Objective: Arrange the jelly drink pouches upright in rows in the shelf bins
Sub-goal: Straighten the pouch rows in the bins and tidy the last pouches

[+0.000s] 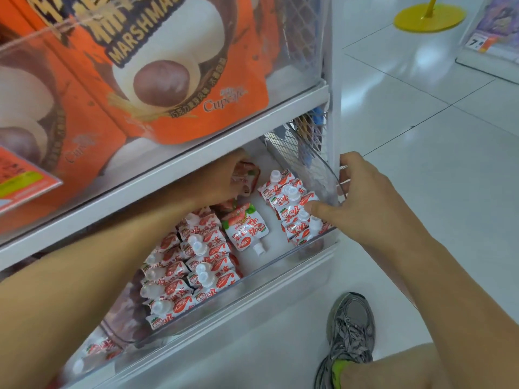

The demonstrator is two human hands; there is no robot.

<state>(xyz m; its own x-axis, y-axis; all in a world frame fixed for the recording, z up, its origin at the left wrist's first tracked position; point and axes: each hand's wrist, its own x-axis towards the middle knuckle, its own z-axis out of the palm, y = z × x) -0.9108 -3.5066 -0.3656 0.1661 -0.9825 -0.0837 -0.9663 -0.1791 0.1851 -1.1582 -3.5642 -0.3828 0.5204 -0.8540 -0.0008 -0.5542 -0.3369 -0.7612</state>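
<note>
A: Right hand (373,203)?
B: Thumb on upright pouches (297,209), fingers hooked over bin (280,265) corner.
A: Left hand (224,181)?
B: Deep in bin, grasping a pouch (247,175). One pouch (245,230) lies flat between rows.

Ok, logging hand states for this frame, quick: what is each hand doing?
Left hand: grips a jelly drink pouch deep in the bin.
Right hand: holds the clear bin wall, thumb on the upright pouches.
</note>
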